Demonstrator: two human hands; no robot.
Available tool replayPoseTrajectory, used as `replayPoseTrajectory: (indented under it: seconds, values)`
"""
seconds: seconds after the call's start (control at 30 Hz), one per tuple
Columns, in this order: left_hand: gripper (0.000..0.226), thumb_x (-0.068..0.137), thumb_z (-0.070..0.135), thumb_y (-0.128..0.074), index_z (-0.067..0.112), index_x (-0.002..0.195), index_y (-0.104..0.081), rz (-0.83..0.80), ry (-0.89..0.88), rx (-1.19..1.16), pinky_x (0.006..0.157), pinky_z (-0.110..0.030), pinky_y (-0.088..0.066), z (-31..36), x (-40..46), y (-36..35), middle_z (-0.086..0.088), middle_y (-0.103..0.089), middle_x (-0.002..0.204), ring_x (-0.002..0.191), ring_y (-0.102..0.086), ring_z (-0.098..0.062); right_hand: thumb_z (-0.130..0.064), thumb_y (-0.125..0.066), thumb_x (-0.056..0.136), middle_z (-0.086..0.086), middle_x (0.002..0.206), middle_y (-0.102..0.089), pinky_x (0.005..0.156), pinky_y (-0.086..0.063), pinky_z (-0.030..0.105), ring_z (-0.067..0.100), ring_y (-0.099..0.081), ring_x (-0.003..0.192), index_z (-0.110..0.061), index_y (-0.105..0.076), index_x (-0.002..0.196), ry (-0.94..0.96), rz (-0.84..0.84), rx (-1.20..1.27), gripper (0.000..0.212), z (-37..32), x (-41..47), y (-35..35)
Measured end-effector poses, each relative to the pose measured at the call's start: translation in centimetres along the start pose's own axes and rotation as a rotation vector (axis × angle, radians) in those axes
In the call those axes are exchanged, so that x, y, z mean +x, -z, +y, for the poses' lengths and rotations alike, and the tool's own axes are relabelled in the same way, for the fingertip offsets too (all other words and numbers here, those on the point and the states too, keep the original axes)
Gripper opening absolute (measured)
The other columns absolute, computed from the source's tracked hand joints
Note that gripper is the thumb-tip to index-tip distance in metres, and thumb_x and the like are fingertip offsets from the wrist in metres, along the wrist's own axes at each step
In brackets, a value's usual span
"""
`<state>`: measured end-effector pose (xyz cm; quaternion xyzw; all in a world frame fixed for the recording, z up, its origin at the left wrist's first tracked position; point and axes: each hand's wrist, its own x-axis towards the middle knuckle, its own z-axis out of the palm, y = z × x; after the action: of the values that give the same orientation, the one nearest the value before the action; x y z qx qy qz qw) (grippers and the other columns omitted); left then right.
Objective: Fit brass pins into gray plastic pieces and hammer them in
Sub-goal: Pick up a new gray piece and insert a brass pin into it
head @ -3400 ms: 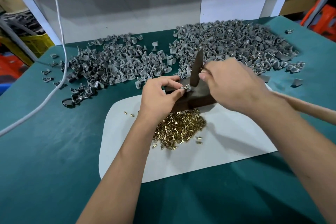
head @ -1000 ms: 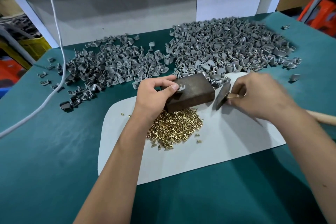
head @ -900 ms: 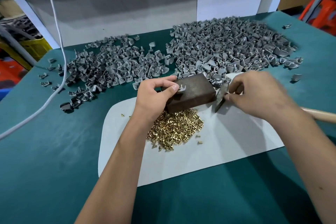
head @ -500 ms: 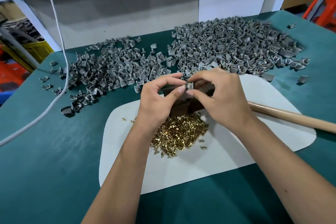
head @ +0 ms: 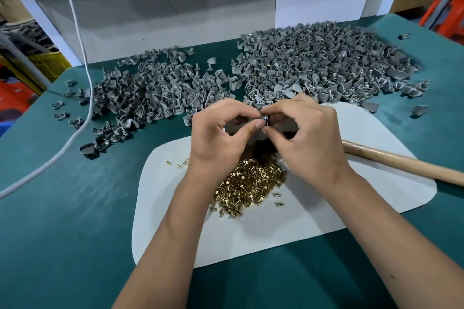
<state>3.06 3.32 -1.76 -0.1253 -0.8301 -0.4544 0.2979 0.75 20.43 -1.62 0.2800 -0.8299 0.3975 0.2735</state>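
Currently both hands pinch one gray piece [head: 265,119] between fingertips, just above the block: left hand [head: 221,130] grip on its left, right hand [head: 301,133] opposite. Pin pile [head: 248,183] lies below, nearer; axis unclear.

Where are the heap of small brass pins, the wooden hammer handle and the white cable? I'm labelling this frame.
heap of small brass pins [head: 248,184], head view, middle of the heap.
wooden hammer handle [head: 401,164], head view, mid-shaft.
white cable [head: 82,52], head view, stretch over the table's far edge.
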Motion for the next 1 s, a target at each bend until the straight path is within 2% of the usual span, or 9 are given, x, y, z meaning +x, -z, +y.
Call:
replayPoseTrajectory:
  seconds: [0.13,0.33,0.5,0.67,0.73,0.8,0.87,0.93,1.0]
  values:
    - [0.005,0.084,0.006,-0.082,0.006,0.088,-0.078,0.008,-0.086,0.178,0.068,-0.014,-0.046,0.3,-0.1,-0.2,-0.002,-0.071,0.085,0.077,-0.064,-0.011,-0.007,-0.085,0.077,0.004,0.093,-0.072,0.077,-0.057,0.038,0.019,-0.065,0.088,-0.007,-0.076,0.100,-0.032,-0.018,0.016,0.024,-0.3,-0.2,0.0]
    - [0.004,0.087,0.001,-0.075,0.005,0.087,-0.073,0.014,-0.132,0.253,0.069,-0.021,-0.048,0.9,-0.4,-0.7,-0.002,-0.069,0.084,0.076,-0.061,-0.012,-0.001,-0.082,0.079,0.005,0.094,-0.071,0.077,-0.060,0.039,0.020,-0.068,0.086,-0.006,-0.075,0.101,-0.103,-0.006,0.069,0.023,-0.8,-0.3,-0.6]
    - [0.004,0.089,0.001,-0.071,0.004,0.090,-0.073,0.017,-0.112,0.219,0.070,-0.034,-0.053,0.7,-0.4,-1.0,-0.001,-0.070,0.085,0.079,-0.063,-0.014,-0.001,-0.082,0.079,0.005,0.093,-0.071,0.078,-0.059,0.035,0.019,-0.068,0.085,-0.007,-0.075,0.100,-0.140,0.024,0.068,0.022,-1.1,-0.2,-0.6]
    - [0.014,0.095,0.022,-0.070,0.014,0.104,-0.075,0.020,-0.036,0.217,0.082,-0.033,-0.054,0.1,-0.2,-0.6,0.009,-0.070,0.097,0.094,-0.063,-0.012,-0.016,-0.083,0.082,-0.002,0.094,-0.072,0.078,-0.052,0.011,0.007,-0.065,0.083,-0.017,-0.077,0.104,-0.252,-0.035,0.015,0.023,-0.2,0.6,0.2]
    - [0.024,0.099,0.031,-0.062,0.016,0.115,-0.072,0.064,0.022,0.279,0.086,-0.032,-0.053,-0.4,0.0,0.1,0.011,-0.069,0.103,0.101,-0.061,-0.012,-0.022,-0.084,0.082,-0.010,0.088,-0.071,0.076,-0.050,0.011,0.001,-0.066,0.080,-0.020,-0.077,0.105,-0.351,-0.033,0.007,0.024,1.2,1.6,1.0]
    - [0.024,0.101,0.030,-0.059,0.017,0.115,-0.072,0.136,0.104,0.352,0.090,-0.040,-0.053,-1.4,0.3,1.0,0.010,-0.070,0.107,0.101,-0.062,-0.015,-0.025,-0.085,0.081,-0.014,0.080,-0.069,0.074,-0.052,0.017,-0.004,-0.064,0.075,-0.025,-0.078,0.102,-0.462,-0.057,-0.022,0.022,2.7,2.9,1.8]
    - [0.021,0.102,0.027,-0.059,0.017,0.114,-0.073,0.184,0.230,0.441,0.103,-0.045,-0.047,-2.4,0.5,2.1,0.007,-0.073,0.110,0.103,-0.065,-0.018,-0.024,-0.086,0.080,-0.012,0.077,-0.069,0.068,-0.051,0.019,-0.001,-0.064,0.070,-0.025,-0.078,0.100,-0.554,-0.066,-0.045,0.022,4.0,4.0,2.1]
    - [0.019,0.103,0.023,-0.058,0.019,0.115,-0.073,0.161,0.353,0.513,0.117,-0.035,-0.029,-3.2,0.3,3.1,0.003,-0.072,0.119,0.111,-0.063,-0.017,-0.020,-0.086,0.081,-0.007,0.080,-0.073,0.073,-0.055,0.023,0.005,-0.068,0.073,-0.023,-0.075,0.108,-0.621,-0.046,-0.033,0.029,4.6,4.7,2.1]
    - [0.024,0.103,0.014,-0.056,0.020,0.120,-0.071,0.079,0.410,0.555,0.109,-0.012,-0.011,-4.0,0.0,3.8,0.000,-0.066,0.132,0.124,-0.055,-0.018,-0.015,-0.084,0.082,-0.008,0.082,-0.074,0.084,-0.060,0.033,0.008,-0.071,0.080,-0.021,-0.071,0.118,-0.618,-0.034,-0.046,0.039,4.4,4.9,2.1]
